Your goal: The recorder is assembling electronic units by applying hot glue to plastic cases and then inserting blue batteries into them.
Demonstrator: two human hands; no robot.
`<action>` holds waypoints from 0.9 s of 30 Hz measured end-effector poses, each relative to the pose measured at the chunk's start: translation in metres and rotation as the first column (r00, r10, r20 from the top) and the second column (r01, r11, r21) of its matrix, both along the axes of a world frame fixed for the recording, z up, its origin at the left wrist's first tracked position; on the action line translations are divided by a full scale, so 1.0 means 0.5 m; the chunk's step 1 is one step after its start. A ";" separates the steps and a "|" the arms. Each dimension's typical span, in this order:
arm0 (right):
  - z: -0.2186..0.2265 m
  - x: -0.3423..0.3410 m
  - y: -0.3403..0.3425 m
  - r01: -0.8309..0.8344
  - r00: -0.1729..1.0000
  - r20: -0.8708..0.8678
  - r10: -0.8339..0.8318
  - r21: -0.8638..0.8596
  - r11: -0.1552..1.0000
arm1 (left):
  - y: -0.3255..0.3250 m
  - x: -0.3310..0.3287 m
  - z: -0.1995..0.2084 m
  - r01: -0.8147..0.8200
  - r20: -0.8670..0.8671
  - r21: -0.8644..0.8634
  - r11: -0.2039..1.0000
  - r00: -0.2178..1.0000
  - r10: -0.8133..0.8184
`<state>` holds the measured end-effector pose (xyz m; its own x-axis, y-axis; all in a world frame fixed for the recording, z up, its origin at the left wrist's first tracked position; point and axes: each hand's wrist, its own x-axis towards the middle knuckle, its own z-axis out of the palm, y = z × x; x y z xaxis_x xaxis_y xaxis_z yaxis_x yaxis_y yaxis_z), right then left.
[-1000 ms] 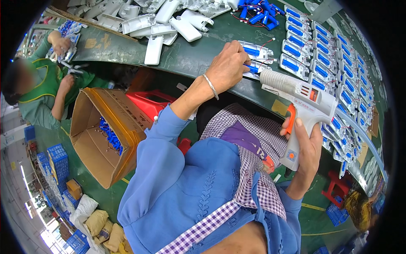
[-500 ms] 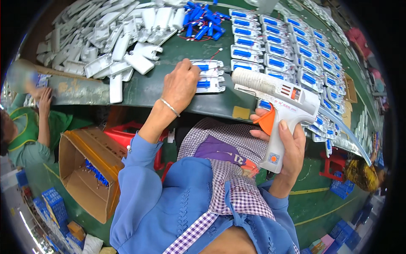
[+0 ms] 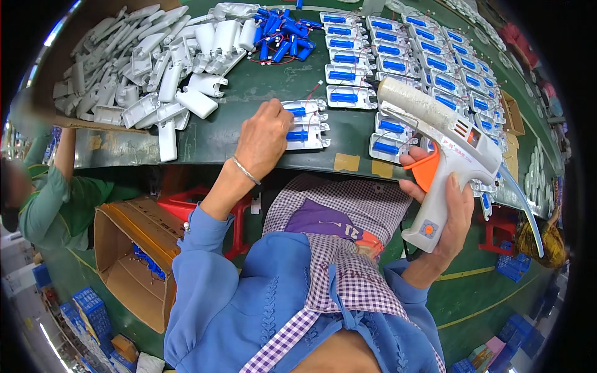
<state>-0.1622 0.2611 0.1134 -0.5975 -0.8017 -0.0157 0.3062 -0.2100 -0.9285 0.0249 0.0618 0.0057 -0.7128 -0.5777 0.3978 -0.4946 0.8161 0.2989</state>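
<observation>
My right hand [image 3: 455, 214] is wrapped round the grip of a white hot glue gun [image 3: 457, 140], fingers by its orange trigger [image 3: 427, 166]. The gun tilts up to the left, over the rows of casings, and a clear glue stick [image 3: 523, 202] trails from its back. My left hand [image 3: 264, 140] is closed at the left end of two white plastic casings, fingers curled down onto them. In the upper casing [image 3: 317, 112] and the lower casing [image 3: 316, 142] lie blue cylindrical batteries with thin wires. The left fingertips are partly hidden.
White empty casings [image 3: 168, 81] are heaped at the left of the green table [image 3: 217, 140], with loose blue batteries [image 3: 283, 34] beside them. Filled casings [image 3: 392, 65] stand in rows at right. A cardboard box [image 3: 134, 261] sits below left, near a co-worker in green [image 3: 53, 193].
The glue gun has moved right and its nozzle has swung away from the two casings. My left hand stays at them; the whole view has shifted slightly.
</observation>
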 end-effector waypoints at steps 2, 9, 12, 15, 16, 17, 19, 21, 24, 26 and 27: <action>0.000 -0.002 0.007 0.028 1.000 -0.003 -0.028 0.005 1.000 | 0.017 -0.018 0.007 0.053 -0.012 0.005 0.999 0.999 -0.053; 0.000 -0.010 0.020 0.059 0.998 -0.021 -0.059 -0.015 0.998 | 0.058 -0.083 -0.003 0.172 0.035 0.034 0.984 0.984 -0.173; -0.005 -0.006 0.021 0.065 0.998 -0.008 -0.065 -0.003 0.998 | 0.055 -0.102 -0.010 0.152 0.057 0.014 0.988 0.987 -0.152; -0.003 -0.002 0.027 0.072 0.996 -0.058 -0.071 0.014 0.997 | 0.056 -0.124 -0.007 0.135 0.050 0.004 0.991 0.990 -0.135; -0.005 0.000 0.029 0.071 0.995 -0.075 -0.069 0.022 0.997 | 0.056 -0.129 -0.010 0.133 0.050 0.015 0.991 0.990 -0.133; -0.008 0.000 0.030 0.067 0.994 -0.093 -0.063 0.030 0.997 | 0.054 -0.129 -0.013 0.149 0.010 0.036 0.988 0.989 -0.150; -0.013 -0.001 0.028 0.046 0.994 -0.101 -0.041 0.051 0.998 | 0.054 -0.120 -0.010 0.171 -0.140 0.135 0.976 0.978 -0.152; -0.012 0.006 0.024 0.047 0.995 -0.096 -0.041 0.060 0.997 | 0.034 -0.083 0.005 0.074 -0.176 0.013 0.997 0.982 -0.070; -0.011 0.020 0.013 0.015 0.996 -0.094 -0.009 0.071 0.997 | -0.042 0.028 0.029 -0.251 -0.101 -0.280 0.927 0.968 0.231; -0.012 0.023 0.003 -0.009 0.996 -0.090 0.016 0.077 0.997 | -0.086 0.101 0.024 -0.484 0.047 -0.352 0.801 0.846 0.532; -0.014 0.025 -0.003 -0.038 0.996 -0.082 0.045 0.083 0.996 | -0.118 0.142 0.013 -0.441 0.104 -0.385 0.811 0.852 0.513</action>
